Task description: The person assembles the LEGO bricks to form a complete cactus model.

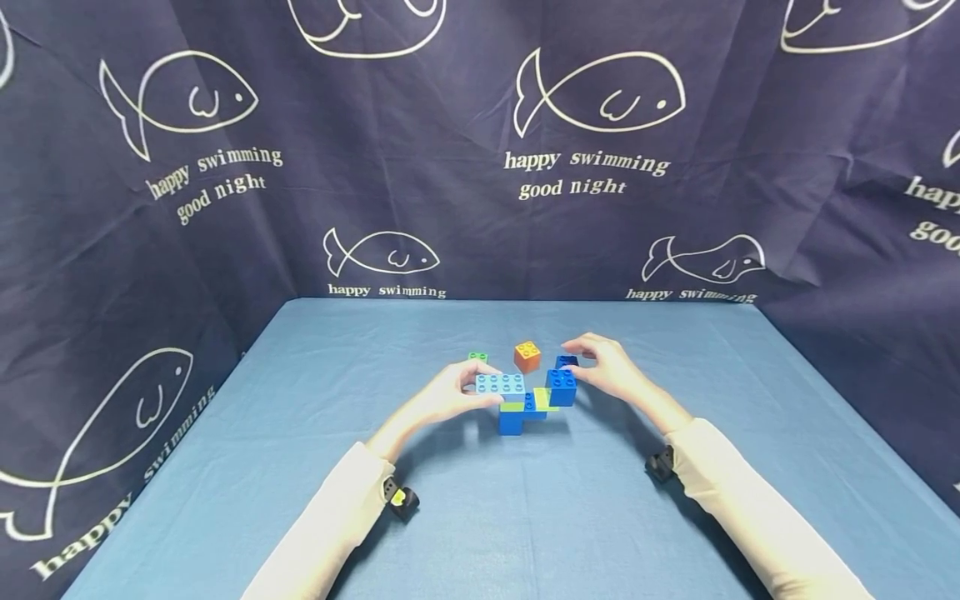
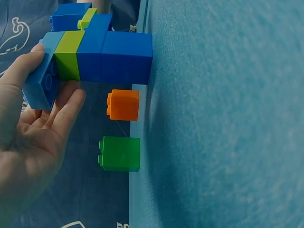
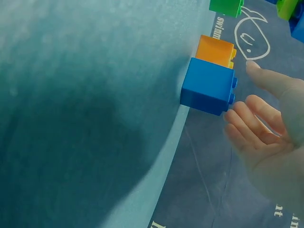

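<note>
My left hand (image 1: 456, 390) holds a light blue brick (image 1: 500, 384) between thumb and fingers. That brick sits flush against a lime brick (image 2: 67, 54) at the top left of a stacked build. Below the lime brick are dark blue bricks (image 2: 127, 57), the lowest down at the table. The build's right arm has another lime brick (image 1: 543, 398) with a blue brick (image 1: 562, 388) on top. My right hand (image 1: 606, 367) is beside this end, fingers parted and nothing gripped. Close to its fingertips, a separate blue brick (image 3: 208, 85) stands on the table, partly hidden in the head view.
An orange brick (image 1: 527, 357) stands on the blue-covered table (image 1: 360, 350) behind the build. Farther left is a green brick (image 2: 119, 154), mostly hidden by the left hand in the head view. A dark fish-print curtain (image 1: 480, 150) hangs along the table's back and sides.
</note>
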